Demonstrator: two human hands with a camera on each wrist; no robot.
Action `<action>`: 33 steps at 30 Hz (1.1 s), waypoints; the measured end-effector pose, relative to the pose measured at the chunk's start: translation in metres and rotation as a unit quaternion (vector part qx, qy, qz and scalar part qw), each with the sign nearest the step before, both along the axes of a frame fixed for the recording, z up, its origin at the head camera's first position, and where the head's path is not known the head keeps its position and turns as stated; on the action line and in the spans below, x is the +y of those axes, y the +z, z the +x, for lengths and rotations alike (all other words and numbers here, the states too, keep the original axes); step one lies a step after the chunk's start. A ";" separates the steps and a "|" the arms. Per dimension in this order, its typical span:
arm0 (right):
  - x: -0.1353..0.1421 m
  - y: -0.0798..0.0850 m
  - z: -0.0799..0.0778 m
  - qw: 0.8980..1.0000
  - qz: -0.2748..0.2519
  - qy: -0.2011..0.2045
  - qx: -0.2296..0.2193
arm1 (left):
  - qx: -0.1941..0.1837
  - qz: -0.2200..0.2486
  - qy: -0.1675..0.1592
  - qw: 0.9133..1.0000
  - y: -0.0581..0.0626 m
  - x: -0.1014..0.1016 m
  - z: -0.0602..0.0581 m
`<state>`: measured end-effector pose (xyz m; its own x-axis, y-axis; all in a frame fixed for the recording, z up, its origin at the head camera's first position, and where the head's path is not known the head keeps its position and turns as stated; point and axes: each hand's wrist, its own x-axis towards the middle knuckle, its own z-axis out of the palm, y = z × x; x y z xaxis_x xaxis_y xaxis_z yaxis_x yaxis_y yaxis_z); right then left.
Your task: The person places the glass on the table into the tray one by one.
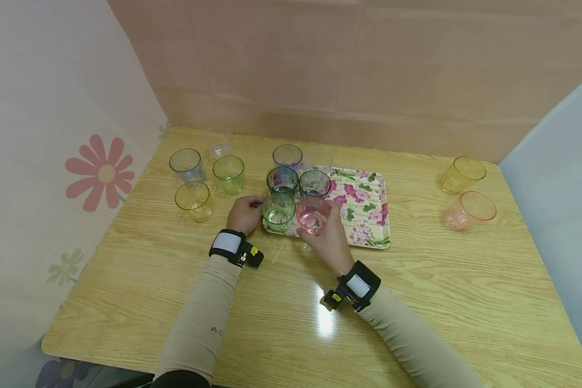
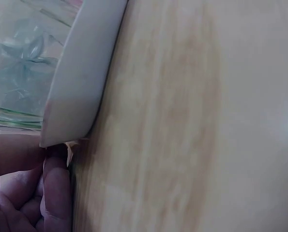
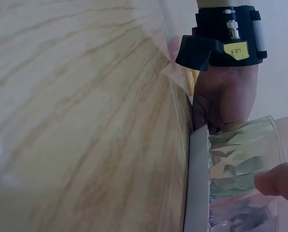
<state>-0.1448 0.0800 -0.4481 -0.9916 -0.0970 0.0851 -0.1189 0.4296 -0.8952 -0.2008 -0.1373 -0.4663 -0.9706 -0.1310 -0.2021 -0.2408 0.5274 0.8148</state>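
Note:
My left hand (image 1: 244, 214) pinches the near left corner of a flower-patterned tray (image 1: 368, 210). In the left wrist view its fingers reach under the white tray rim (image 2: 81, 82). Right beside that hand, a green glass (image 1: 278, 215) stands upright on the tray. My right hand (image 1: 327, 237) holds a pink glass (image 1: 310, 220) at the tray's near side, next to the green one. In the right wrist view, the right thumb (image 3: 279, 180) overlaps the green glass (image 3: 243, 154). Two dark-tinted glasses, one bluish (image 1: 282, 181) and one greyish (image 1: 315, 184), stand just behind.
Behind the tray's left part are a purplish glass (image 1: 288, 156) and a clear glass (image 1: 318, 157). Further left stand blue (image 1: 187, 166), yellow (image 1: 194, 202), green (image 1: 229, 175) and clear (image 1: 219, 144) glasses. Another yellow glass (image 1: 461, 175) and pink glass (image 1: 468, 211) are at the right.

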 end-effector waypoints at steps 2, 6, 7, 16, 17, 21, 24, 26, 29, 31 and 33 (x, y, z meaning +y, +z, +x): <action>-0.001 0.000 0.001 1.000 0.006 0.000 0.002 | 0.001 0.000 -0.001 1.000 0.000 0.000 0.000; -0.001 0.000 0.001 1.000 0.010 0.000 0.008 | 0.002 0.001 -0.002 1.000 0.002 0.000 0.001; 0.000 -0.001 0.001 1.000 0.010 0.000 0.009 | 0.002 0.001 -0.003 1.000 0.002 0.000 0.001; 0.000 -0.001 0.001 1.000 0.011 0.002 0.010 | -0.003 0.001 -0.002 1.000 0.002 0.000 0.001; 0.000 -0.001 0.001 1.000 0.010 0.003 0.009 | -0.003 0.001 -0.002 1.000 0.001 0.000 0.001; 0.000 -0.001 0.000 1.000 0.001 0.005 0.002 | -0.002 0.001 -0.003 1.000 0.001 0.000 0.000; 0.001 -0.001 0.001 1.000 -0.007 0.006 -0.009 | -0.001 0.001 -0.003 1.000 0.001 0.000 0.000; 0.002 0.000 0.001 1.000 -0.010 0.009 -0.016 | 0.000 0.000 -0.002 1.000 0.001 0.001 0.001; 0.005 0.003 0.002 1.000 0.001 0.009 -0.026 | 0.000 -0.001 -0.002 1.000 0.001 0.001 0.002; 0.009 0.007 0.003 1.000 0.007 0.009 -0.027 | 0.001 -0.001 -0.002 1.000 0.001 0.001 0.002; 0.013 0.013 0.005 0.999 0.010 0.007 -0.031 | 0.003 -0.001 -0.003 1.000 0.001 0.000 0.002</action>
<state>-0.1393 0.0929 -0.4355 -0.9936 -0.1110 0.0216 -0.0692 0.4454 -0.8927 -0.1988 -0.1374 -0.4650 -0.9724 -0.1249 -0.1969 -0.2332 0.5300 0.8153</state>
